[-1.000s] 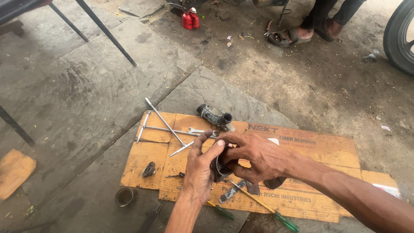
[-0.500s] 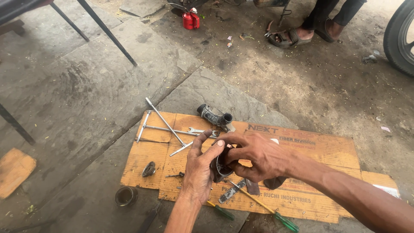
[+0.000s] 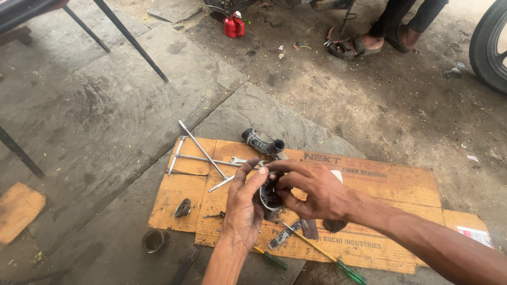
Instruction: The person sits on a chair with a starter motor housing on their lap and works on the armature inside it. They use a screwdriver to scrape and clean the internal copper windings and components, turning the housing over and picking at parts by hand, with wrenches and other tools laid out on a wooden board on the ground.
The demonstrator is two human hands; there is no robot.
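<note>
Held part: a small dark, greasy round metal part (image 3: 268,198) sits between both hands, just above the flattened brown cardboard sheet (image 3: 391,184) on the stone floor.
Left hand (image 3: 244,208): curled around the part's left side, thumb and fingers closed on it.
Right hand (image 3: 311,191): fingertips pinching at the part's top rim — working something there, too small to tell what.
Progress: judged mid-way; the part is off the cardboard and being handled, while tools lie unused.
Axis: appears short and roughly upright, open end up toward the camera — not certain.
Nearby: steel T-handle wrenches (image 3: 203,157) left of the hands; black ribbed rubber hose elbow (image 3: 262,143) beyond them; green-handled screwdriver (image 3: 322,252) nearer the person.
</note>
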